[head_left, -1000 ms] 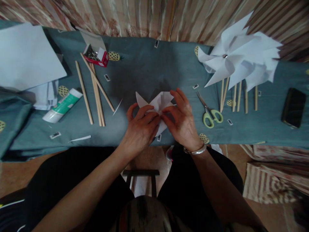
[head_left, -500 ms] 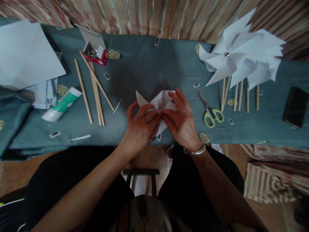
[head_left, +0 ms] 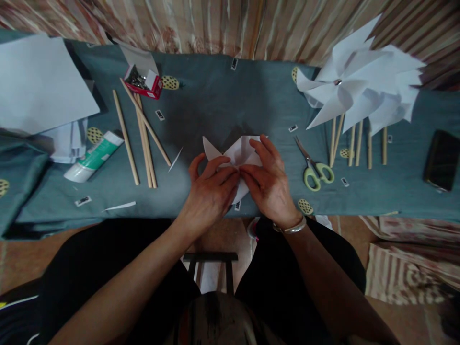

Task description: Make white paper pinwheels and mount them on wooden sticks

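Observation:
Between my two hands is a white paper pinwheel, its points folded and partly hidden by my fingers. My left hand is closed on the paper, its fingertips at the middle. From the other side my right hand pinches near the same spot with thumb and forefinger, while other fingers bend over the right-hand fold. To the right of my hands lie green-handled scissors, blades pointing away. Thin paper strips lie on the left.
Finished pinwheels on sticks overlap at the back right, with a phone beyond. On the left are wooden sticks, a red box of metal pins, a glue tube and paper sheets. A green cloth covers the table.
The view has shifted very slightly. Both hands keep almost the same grip on the paper, and nothing else has visibly moved.

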A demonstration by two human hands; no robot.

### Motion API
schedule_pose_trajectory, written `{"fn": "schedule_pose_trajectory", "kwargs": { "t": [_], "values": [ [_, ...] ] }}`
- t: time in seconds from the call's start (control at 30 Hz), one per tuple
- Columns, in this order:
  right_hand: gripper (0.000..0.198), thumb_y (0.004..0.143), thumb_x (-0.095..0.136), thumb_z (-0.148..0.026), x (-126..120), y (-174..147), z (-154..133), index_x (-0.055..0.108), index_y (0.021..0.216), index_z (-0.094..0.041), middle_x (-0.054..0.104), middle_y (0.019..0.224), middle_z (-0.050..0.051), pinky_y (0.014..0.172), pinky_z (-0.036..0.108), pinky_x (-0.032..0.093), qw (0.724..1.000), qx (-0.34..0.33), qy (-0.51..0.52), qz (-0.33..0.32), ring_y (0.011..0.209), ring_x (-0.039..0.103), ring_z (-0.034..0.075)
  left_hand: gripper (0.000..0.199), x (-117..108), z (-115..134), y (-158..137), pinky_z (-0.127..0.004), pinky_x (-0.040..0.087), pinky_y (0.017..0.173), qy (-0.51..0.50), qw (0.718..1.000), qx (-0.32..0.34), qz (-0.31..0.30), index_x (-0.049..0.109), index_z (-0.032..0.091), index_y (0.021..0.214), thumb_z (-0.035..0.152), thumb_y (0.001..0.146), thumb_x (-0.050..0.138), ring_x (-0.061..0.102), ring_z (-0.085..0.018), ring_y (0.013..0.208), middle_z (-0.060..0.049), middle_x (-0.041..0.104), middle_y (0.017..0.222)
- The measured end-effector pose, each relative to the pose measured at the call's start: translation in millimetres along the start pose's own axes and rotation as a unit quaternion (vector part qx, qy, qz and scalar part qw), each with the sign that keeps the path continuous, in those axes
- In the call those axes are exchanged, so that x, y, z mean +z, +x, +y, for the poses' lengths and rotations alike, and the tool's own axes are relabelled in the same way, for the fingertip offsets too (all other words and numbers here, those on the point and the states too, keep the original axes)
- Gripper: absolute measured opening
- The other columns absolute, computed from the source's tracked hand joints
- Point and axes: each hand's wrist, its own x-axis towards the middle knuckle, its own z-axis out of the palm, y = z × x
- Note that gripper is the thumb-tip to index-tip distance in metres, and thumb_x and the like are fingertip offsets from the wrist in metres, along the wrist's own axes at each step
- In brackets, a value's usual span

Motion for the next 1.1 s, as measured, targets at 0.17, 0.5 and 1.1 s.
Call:
{"fn": "schedule_pose_trajectory", "kwargs": {
  "t": [0.17, 0.5, 1.1],
  "values": [
    [0.021, 0.094, 0.051, -0.016, -0.1, 0.6, -1.3, 0.071, 0.094, -0.022, 0.049, 0.148, 0.007, 0.114, 0.053, 0.041, 1.000, -0.015, -0.020, 0.010, 0.147, 0.033, 0.030, 0.019, -3.3, 1.6, 0.3, -0.057, 0.020, 0.116, -0.018, 1.000, -0.010, -0.006, 0.067, 0.026, 0.107, 0.023, 0.096, 0.052, 0.054, -0.029, 0.127, -0.004, 0.074, 0.113],
    [0.033, 0.093, 0.041, -0.008, -6.8, -2.6, -6.4, 0.068, 0.105, -0.024, 0.039, 0.155, 0.003, 0.118, 0.053, 0.033, 0.999, -0.022, -0.024, -0.033, 0.150, 0.025, 0.029, 0.019, -4.0, 1.2, -0.1, -0.061, 0.020, 0.115, -0.022, 0.999, -0.013, -0.033, 0.067, 0.025, 0.108, 0.022, 0.096, 0.052, 0.052, -0.030, 0.129, -0.004, 0.072, 0.119],
    [0.035, 0.088, 0.046, -0.008, -16.3, -5.3, -10.7, 0.065, 0.117, -0.016, 0.036, 0.158, 0.015, 0.116, 0.060, 0.027, 0.993, -0.030, -0.051, -0.100, 0.152, 0.017, 0.035, 0.020, -40.8, -14.5, -10.2, -0.038, 0.052, 0.090, -0.116, 0.981, -0.121, 0.095, 0.075, 0.019, 0.102, 0.024, 0.092, 0.059, 0.068, -0.022, 0.099, -0.008, 0.075, 0.106]
  ]
}}
